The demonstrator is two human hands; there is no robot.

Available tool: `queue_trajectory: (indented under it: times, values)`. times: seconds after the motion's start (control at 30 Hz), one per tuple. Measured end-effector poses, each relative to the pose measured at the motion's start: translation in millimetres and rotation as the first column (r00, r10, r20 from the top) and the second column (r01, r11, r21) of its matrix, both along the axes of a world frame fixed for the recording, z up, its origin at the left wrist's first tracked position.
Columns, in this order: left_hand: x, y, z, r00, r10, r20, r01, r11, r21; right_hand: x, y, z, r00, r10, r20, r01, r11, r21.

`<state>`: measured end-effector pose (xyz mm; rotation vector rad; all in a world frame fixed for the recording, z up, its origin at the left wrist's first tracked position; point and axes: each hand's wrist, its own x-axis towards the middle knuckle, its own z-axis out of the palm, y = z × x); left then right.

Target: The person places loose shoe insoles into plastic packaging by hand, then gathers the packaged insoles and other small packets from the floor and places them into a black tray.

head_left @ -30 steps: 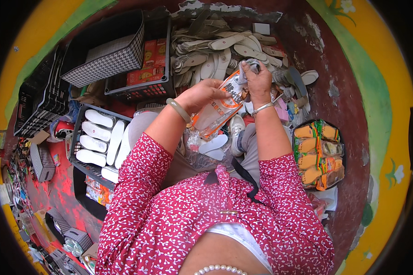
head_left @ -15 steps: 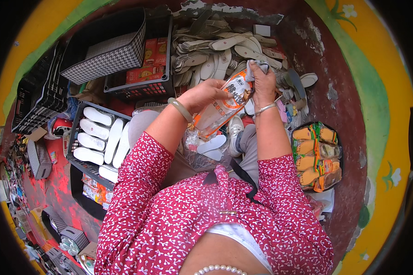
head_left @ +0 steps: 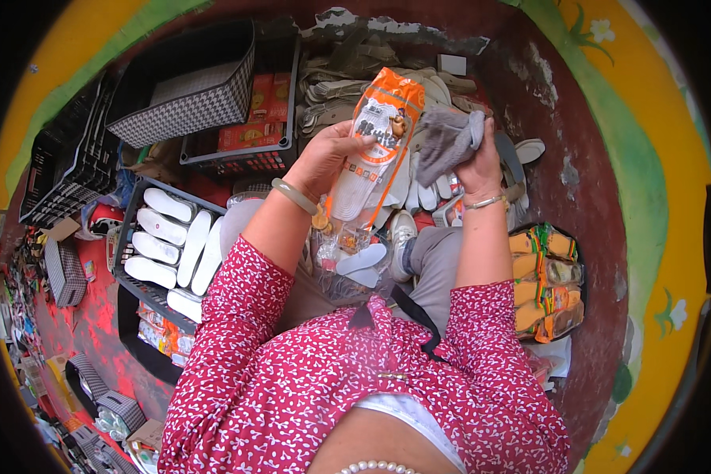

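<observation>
Upright in front of me is an orange and clear plastic packet [head_left: 393, 95] with pale insoles showing through its lower part. My left hand [head_left: 328, 158] pinches it along its left edge, thumb across the front. To the right, my right hand [head_left: 482, 164] grips a bunched grey cloth [head_left: 444, 150], which hangs apart from the packet. Below the packet, a light-blue pair of insoles [head_left: 362, 261] lies on clear plastic by my legs. Behind both hands is a heap of loose insoles [head_left: 324, 91], partly hidden by the packet.
On my left stands a dark bin of white insoles [head_left: 156, 246]. Behind it, a checked basket [head_left: 186, 107] rests by a black crate [head_left: 237, 162] holding red boxes. A basket of orange-packed insoles [head_left: 547, 284] sits at right, near the painted wall [head_left: 648, 197].
The packet has come upright, its orange top now uncovered. My right hand has moved right and down with the grey cloth, away from the packet.
</observation>
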<state>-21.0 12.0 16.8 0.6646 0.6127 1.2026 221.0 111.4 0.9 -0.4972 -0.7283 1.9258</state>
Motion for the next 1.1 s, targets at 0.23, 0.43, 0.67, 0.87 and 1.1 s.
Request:
queue_trajectory:
  times: [0.23,0.43,0.67,0.87,1.1]
  values:
    - [9.0,1.6,-7.5,0.999,-0.010,-0.035,0.009,1.000,-0.027,-44.3,-26.2,-0.1,0.980,0.136,-0.144,-0.141,0.990,-0.026]
    - [19.2,3.5,-17.8,0.962,-0.013,-0.273,0.002,0.999,-0.040,-59.4,-30.1,-8.2,0.981,-0.158,0.114,0.154,0.987,0.044]
    - [35.1,3.6,-24.5,0.942,-0.071,-0.329,0.055,0.997,-0.058,-57.6,-28.3,-12.9,0.892,-0.367,0.265,0.405,0.908,-0.104]
    - [34.6,1.8,-28.5,0.970,-0.093,-0.223,0.074,0.993,-0.096,-50.0,-3.3,-37.7,0.806,-0.553,0.209,0.576,0.815,-0.066]
    - [10.2,8.1,-28.5,0.986,0.073,0.147,-0.053,0.989,-0.136,16.2,22.4,-13.5,0.792,-0.608,0.059,0.610,0.791,-0.045]
